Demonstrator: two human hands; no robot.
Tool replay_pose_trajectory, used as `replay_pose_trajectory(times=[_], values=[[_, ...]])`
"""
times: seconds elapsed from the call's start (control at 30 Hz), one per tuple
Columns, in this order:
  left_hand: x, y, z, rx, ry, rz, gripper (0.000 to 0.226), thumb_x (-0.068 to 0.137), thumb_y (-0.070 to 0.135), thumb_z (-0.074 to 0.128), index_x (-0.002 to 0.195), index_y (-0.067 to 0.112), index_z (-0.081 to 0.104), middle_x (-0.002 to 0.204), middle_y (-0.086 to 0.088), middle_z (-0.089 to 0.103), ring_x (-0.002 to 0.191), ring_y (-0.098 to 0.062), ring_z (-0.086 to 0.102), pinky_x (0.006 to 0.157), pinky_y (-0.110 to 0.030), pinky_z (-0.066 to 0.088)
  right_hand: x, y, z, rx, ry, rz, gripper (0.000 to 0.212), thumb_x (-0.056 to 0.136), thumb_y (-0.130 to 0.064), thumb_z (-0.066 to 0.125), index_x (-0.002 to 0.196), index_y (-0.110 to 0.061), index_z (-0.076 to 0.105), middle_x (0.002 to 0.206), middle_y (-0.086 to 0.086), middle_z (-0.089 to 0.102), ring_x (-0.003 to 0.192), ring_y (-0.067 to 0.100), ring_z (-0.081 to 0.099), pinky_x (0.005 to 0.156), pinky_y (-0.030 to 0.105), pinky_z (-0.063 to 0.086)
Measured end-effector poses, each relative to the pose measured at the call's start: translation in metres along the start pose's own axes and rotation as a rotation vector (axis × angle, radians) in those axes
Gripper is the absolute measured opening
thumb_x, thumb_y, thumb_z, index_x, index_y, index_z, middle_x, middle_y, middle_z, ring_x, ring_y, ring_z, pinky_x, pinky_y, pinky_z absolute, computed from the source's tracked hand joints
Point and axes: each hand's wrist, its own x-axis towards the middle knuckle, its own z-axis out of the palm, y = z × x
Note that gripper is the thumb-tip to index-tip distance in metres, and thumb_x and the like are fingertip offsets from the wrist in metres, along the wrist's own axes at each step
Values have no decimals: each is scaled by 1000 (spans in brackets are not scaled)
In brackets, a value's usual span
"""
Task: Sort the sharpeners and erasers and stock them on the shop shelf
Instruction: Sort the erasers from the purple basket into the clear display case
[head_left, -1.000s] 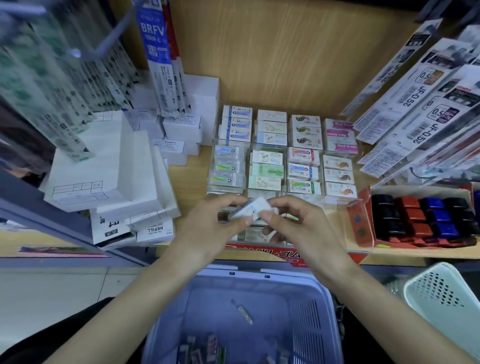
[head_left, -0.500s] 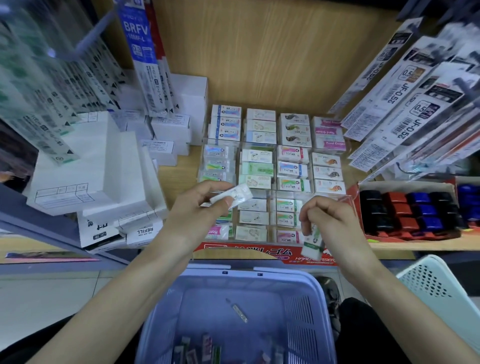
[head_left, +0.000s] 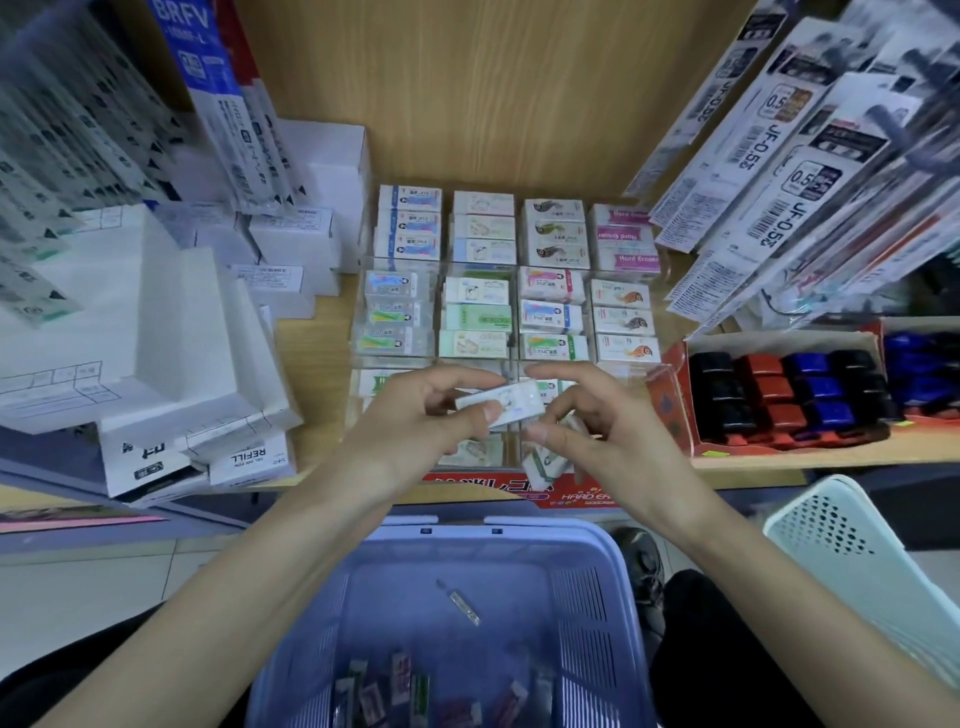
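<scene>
Two erasers in hand over the tray's (head_left: 457, 479) front row.
Left hand (head_left: 415, 431) pinches an eraser (head_left: 501, 402), its length lying across the tray. Right hand (head_left: 597, 431) grips a second eraser (head_left: 540, 462), which hangs at the tray's front edge.

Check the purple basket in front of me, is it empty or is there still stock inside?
Not empty. Small wrapped packets lie bunched at the near end of the basket, and one loose piece lies mid-floor.
</scene>
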Motion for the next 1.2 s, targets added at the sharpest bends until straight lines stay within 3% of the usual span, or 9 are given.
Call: replay_pose_trajectory(times=[0.1,0.17,0.27,0.37,0.53,0.73,0.93,1.1,1.2], values=[[1,2,2,48,-3,-17,21,87,18,64,105,29,65,98,1,70,83,-9,62,73,-22,46,2,6,-3,-77,18,15,26,81,-20,71,102,-31,59,71,2,66,53,3,46,57,16,37],[4,4,-5,124,107,-21,22,90,27,60,112,32,60,102,14,63,96,-6,58,86,-27,44,6,11,-4,-140,59,68,23,81,-24,71,100,-29,60,69,3,67,55,12,49,59,30,42],[4,9,-20,78,251,14,10,92,26,58,96,34,62,102,15,62,102,-9,58,95,-32,44,15,12,2,-283,82,104,23,81,-31,72,100,-30,59,66,7,65,50,8,49,54,30,44],[0,7,-26,79,257,25,11,91,23,59,88,33,64,98,13,64,97,-9,62,90,-28,46,24,10,18,-437,71,99,29,82,-38,70,108,-28,61,67,4,64,56,13,54,52,27,42],[-6,2,-26,95,208,18,12,91,22,60,86,32,65,95,9,66,80,0,65,75,-22,45,31,6,34,-751,13,118,42,87,-46,61,127,-33,54,94,1,68,97,23,61,67,30,44],[-9,2,-27,86,196,18,10,90,18,61,89,27,66,94,5,65,81,-3,65,72,-14,43,27,11,24,-642,-47,204,22,87,-35,64,106,-28,56,73,-1,63,63,16,55,55,28,41],[-7,-2,-29,165,195,50,14,89,15,62,87,29,64,92,8,65,83,-8,61,77,-21,45,40,-5,32,-1049,-184,115,48,92,-47,53,136,-29,43,114,5,63,106,25,58,65,28,37],[-7,-3,-30,219,197,69,13,89,14,61,88,26,66,91,9,64,84,-8,61,79,-23,47,64,-7,40,-1211,-228,141,29,91,-38,56,111,-17,56,105,5,63,96,26,59,67,29,39],[-7,-2,-31,215,207,68,13,89,15,61,87,27,66,91,10,64,85,-8,61,81,-24,46,60,-11,33,-1128,-250,108,33,89,-41,59,112,-18,53,103,3,62,94,24,58,66,29,38]])
